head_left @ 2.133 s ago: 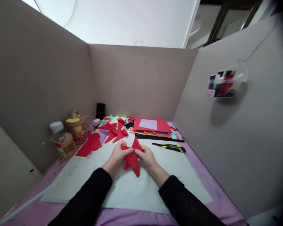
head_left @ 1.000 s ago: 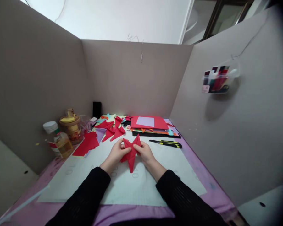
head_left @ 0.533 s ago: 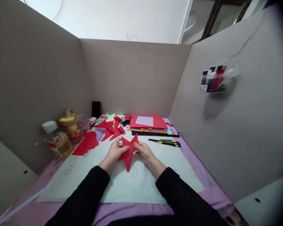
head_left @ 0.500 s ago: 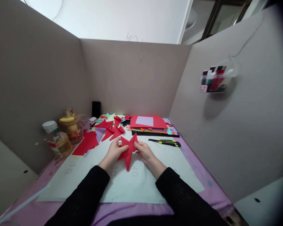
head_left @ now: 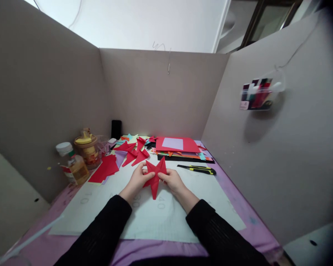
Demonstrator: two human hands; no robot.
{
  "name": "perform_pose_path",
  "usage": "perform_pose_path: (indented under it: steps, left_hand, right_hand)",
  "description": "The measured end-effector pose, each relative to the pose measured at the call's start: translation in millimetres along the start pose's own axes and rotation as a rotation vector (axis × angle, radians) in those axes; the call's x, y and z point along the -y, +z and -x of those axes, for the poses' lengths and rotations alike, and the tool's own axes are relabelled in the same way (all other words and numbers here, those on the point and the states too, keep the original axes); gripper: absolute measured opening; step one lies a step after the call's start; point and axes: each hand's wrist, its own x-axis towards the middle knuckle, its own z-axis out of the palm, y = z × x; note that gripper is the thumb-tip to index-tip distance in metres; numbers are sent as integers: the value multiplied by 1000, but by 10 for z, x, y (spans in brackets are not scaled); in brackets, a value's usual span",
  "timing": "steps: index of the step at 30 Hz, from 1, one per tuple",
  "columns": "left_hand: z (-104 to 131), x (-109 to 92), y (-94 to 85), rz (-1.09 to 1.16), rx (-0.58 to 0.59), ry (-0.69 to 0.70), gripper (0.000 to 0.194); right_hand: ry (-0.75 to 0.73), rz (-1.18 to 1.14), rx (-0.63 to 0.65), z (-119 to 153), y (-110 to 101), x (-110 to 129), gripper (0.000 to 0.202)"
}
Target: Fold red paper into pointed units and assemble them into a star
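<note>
A red folded paper star (head_left: 154,178) is held up over the white mat (head_left: 166,221), one long point hanging down. My left hand (head_left: 138,179) grips its left side, thumb on the front and fingers behind. On the right side my right hand (head_left: 172,180) pinches it the same way, its thumb near the star's centre. Just behind my left hand lie several red folded paper pieces (head_left: 140,157). To the left rests a stack of red paper sheets (head_left: 105,169).
Right of the hands lies a yellow-black cutter knife (head_left: 199,170). Behind it are stacked coloured sheets (head_left: 192,145). At left stand a glue bottle (head_left: 77,169) and a brown jar (head_left: 89,151). A phone (head_left: 116,129) leans at the back. Grey panels surround the table.
The star has turned slightly and its right arm now shows more fully. My right thumb has moved in toward its centre. The whole view has shifted a little.
</note>
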Motion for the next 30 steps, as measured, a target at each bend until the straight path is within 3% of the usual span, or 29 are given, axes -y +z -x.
perform_pose_path:
  steps: [3, 8, 12, 15, 23, 30]
  left_hand:
    - [-20, 31, -14, -61, -7, -16, 50]
    - [-47, 73, -102, -163, -127, -8, 45]
    - [-106, 62, -255, -254, -245, 15, 40]
    - [-286, -9, -419, -355, -343, 34, 30]
    - [-1172, -314, -704, -732, -421, 53, 14]
    - [-1485, -591, -1041, -863, -371, 25, 29]
  right_hand:
    - [-24, -48, -95, -44, -38, 11, 26]
    - [-63, -188, -290, -152, -213, 34, 26]
    - [-77, -329, -410, -219, -373, 30, 28]
    - [-73, -412, -467, -252, -440, 4, 28]
    - [-46, -484, -441, -224, -402, 26, 28]
    - [-19, -458, -387, -211, -356, 86, 30]
